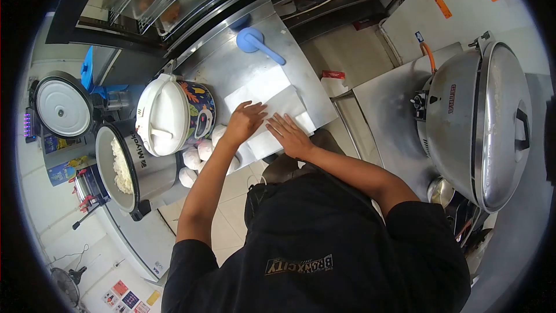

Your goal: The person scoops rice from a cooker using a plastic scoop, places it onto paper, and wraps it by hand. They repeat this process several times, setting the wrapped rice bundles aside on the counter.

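Observation:
White paper sheets [258, 90] lie overlapping on the steel table [220, 64], close to its front edge. My left hand [247, 120] rests at the left part of the sheets, its fingers bent and pressed together; whatever may be in them is hidden. Flat on the paper to its right is my right hand [289, 134], palm down with fingers spread, holding nothing. Several round white wrapped bundles [205, 149] sit to the left of my left forearm. A blue ladle-like utensil [252, 40] lies beyond the paper.
At left stand a patterned rice cooker [200, 107] with a white lid and an open pot of rice [120, 165]. A glass display case [162, 0] is behind the table. A large steel domed cooker [463, 119] stands on the right counter [388, 104].

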Tool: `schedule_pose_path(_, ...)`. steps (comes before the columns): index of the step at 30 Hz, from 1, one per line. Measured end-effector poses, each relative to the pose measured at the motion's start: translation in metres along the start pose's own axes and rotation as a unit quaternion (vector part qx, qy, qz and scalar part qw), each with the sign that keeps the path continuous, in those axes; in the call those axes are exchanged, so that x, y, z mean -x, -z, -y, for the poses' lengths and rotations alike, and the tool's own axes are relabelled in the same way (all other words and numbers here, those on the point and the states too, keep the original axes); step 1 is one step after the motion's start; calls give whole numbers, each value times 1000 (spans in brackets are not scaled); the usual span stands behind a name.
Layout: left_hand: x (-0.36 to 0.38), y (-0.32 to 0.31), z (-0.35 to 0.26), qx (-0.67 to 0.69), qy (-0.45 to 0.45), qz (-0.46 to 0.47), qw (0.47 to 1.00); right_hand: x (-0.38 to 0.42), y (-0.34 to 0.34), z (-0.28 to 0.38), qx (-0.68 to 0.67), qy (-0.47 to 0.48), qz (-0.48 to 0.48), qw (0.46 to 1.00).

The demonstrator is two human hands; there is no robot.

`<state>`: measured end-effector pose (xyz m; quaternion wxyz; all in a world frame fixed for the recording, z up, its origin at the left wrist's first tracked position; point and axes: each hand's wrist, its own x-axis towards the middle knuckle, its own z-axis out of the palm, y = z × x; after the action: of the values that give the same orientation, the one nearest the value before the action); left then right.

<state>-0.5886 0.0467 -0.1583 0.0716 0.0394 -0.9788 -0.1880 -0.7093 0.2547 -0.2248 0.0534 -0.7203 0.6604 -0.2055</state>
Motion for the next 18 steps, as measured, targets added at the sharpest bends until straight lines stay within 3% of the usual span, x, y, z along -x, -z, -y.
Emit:
schedule_pose_path(4,15,-22,-10,10,22,2,1000,-2,-7,-2,-54,-14,16,998)
schedule_pose_path(6,20,-24,-14,11,35,-6,999,-1,-9,-5,-61,6,-47,997)
schedule_pose_path(10,28,-28,-18,-2,47,-6,999,1,-2,-13,-106,6,-55,993)
schedule_pose_path(12,30,-29,-20,0,54,-10,998,6,6,-10,-89,-90,-65,990)
schedule_pose_path(14,29,-27,-25,-8,62,-34,997,-1,6,-14,-53,-77,-81,992)
schedule_pose_path(17,37,-37,-19,-22,49,-45,998,-17,5,-12,134,-32,-1,991)
schedule_pose_path(18,38,-37,-20,-23,50,-47,997,-18,-1,-14,134,-30,-2,990)
